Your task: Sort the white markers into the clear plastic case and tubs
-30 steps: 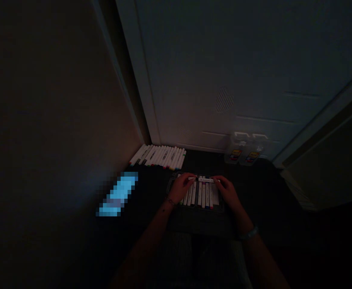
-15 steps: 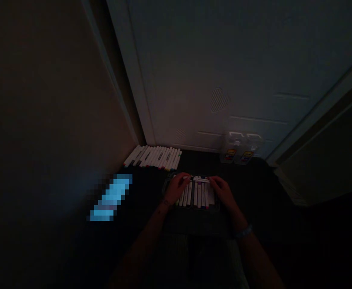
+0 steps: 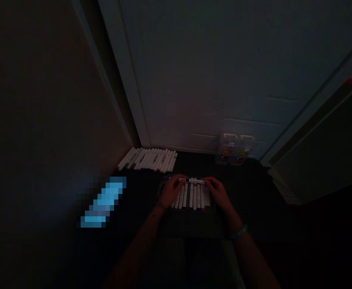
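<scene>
A white marker lies crosswise between my two hands. My left hand closes its fingertips at the marker's dark left end. At the other end, the fingers of my right hand pinch it. Under it, an open clear case on the dark table holds several white markers standing side by side in two groups. My left hand covers part of the left group. Dim light hides the fine detail of the fingertips.
Several more white markers with coloured ends lie in a row at the back left of the table. Two clear plastic cases with bright labels stand against the white door. A blurred glowing blue rectangle is at the left.
The whole view has shifted slightly, so things appear a little further left. Both hands keep hold of the marker above the case, with little other visible movement.
</scene>
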`<state>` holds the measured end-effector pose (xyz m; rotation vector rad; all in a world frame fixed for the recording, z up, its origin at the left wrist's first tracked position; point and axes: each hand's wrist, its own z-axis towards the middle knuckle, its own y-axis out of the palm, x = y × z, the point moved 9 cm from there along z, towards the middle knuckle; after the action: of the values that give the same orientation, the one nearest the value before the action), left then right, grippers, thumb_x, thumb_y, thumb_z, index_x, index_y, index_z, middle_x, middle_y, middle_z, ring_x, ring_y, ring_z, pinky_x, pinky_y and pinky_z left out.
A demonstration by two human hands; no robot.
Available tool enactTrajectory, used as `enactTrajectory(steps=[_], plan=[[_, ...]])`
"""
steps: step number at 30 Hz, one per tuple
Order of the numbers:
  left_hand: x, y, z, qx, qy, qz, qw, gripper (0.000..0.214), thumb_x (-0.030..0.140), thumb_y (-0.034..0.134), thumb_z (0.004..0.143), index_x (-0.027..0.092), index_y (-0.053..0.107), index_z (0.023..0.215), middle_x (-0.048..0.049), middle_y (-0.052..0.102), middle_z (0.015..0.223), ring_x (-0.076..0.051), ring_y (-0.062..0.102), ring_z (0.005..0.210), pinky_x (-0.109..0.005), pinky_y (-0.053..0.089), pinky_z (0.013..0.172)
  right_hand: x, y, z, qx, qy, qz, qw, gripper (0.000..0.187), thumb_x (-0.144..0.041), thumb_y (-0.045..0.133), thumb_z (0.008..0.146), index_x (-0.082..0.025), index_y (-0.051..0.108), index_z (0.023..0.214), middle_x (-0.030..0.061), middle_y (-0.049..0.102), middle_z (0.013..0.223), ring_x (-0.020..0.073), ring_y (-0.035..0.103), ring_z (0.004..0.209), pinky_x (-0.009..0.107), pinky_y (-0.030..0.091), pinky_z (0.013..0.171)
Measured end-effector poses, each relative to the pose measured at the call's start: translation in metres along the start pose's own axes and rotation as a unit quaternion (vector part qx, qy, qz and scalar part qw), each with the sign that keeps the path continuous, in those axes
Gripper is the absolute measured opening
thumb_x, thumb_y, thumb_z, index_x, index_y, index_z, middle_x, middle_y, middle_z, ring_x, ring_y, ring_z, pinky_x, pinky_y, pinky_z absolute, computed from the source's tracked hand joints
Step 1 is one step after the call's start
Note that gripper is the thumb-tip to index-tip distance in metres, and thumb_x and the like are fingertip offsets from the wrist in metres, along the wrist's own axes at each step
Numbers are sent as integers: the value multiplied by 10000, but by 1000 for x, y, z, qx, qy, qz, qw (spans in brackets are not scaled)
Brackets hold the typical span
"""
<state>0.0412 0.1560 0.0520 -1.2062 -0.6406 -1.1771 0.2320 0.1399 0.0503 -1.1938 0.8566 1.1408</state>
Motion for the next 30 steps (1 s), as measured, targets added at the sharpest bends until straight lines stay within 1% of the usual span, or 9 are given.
enactTrajectory(steps=[4, 10, 13, 18, 23, 27, 30], plan=[[-1, 0, 0, -1, -6, 6, 1000, 249, 349, 442, 841, 191, 590, 964, -25, 629, 899, -150, 576, 794, -259, 452, 730, -2, 0, 0, 3, -1, -7, 1000, 325, -477, 462, 822, -215, 627, 922, 24, 644, 880, 184, 575, 846, 284, 437, 739], [2, 0, -1, -11, -10, 21, 1000, 256, 366, 422, 853, 190, 597, 916, -6, 632, 823, -144, 574, 760, -235, 443, 686, 4, 1, 2, -2, 8, -2, 1000, 329, -487, 458, 821, -211, 631, 866, 13, 626, 803, 174, 569, 778, 271, 438, 701], [2, 1, -1, -10, -7, 26, 1000, 270, 380, 410, 859, 187, 596, 896, 3, 627, 794, -135, 568, 721, -224, 435, 663, 6, 1, 1, -2, 11, -1, 1000, 334, -487, 458, 822, -211, 634, 890, 11, 621, 793, 176, 567, 774, 265, 435, 679], [-1, 0, -1, -8, -15, 34, 999, 290, 397, 400, 858, 182, 596, 872, 6, 610, 746, -136, 554, 696, -219, 424, 634, 4, 0, 1, 2, 9, -3, 1000, 345, -490, 453, 824, -214, 631, 932, 13, 632, 832, 171, 569, 777, 264, 435, 687], [0, 0, -1, -13, -13, 32, 999, 274, 383, 409, 855, 192, 599, 905, -9, 623, 805, -151, 562, 748, -238, 436, 675, 6, 0, 2, 4, 11, -3, 1000, 340, -496, 472, 811, -209, 638, 888, 18, 641, 839, 179, 576, 803, 276, 440, 718], [2, -1, 0, -6, -1, 26, 1000, 256, 361, 421, 851, 194, 597, 934, -19, 628, 881, -156, 570, 812, -255, 440, 743, 5, 2, 2, -1, 11, 2, 1000, 331, -485, 471, 816, -220, 634, 927, 22, 648, 884, 184, 581, 835, 286, 443, 741], [0, -1, 0, 0, -4, 20, 1000, 246, 352, 438, 842, 192, 597, 941, -23, 629, 893, -155, 573, 813, -258, 446, 744, 4, 2, 1, -1, 9, -2, 1000, 338, -486, 467, 816, -221, 631, 948, 29, 649, 925, 190, 582, 866, 292, 444, 754]])
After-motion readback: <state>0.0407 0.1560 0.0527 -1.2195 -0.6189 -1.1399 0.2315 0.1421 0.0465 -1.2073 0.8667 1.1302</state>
